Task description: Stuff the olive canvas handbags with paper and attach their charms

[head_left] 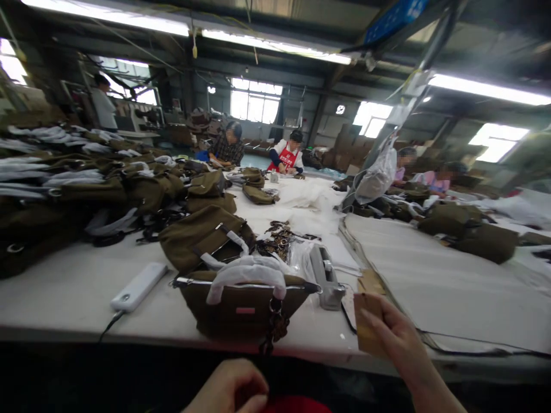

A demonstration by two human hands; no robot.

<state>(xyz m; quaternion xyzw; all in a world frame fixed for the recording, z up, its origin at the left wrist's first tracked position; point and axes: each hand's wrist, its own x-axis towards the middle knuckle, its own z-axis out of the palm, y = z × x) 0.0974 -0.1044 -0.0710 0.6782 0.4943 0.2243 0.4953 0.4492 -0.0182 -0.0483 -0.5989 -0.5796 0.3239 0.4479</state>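
My right hand [390, 330] pinches a flat brown piece of card [365, 327] between thumb and fingers, above the table's front edge on the right. Low in the middle, my left hand [235, 387] is loosely curled, with nothing visible in it. Just beyond it stands an olive-green handbag [239, 310] with a pink label, a metal-edged top and a chain charm [275, 327] hanging at its front. White wrapping covers its handles [247, 278]. Another olive bag [202, 238] lies right behind it.
A grey tape dispenser [329, 281] stands right of the bag, by a pile of chain charms [278, 241]. A white corded device [138, 287] lies left. Olive bags [116, 195] are heaped at far left. White sheets [439, 275] cover the right side. Several people work farther back.
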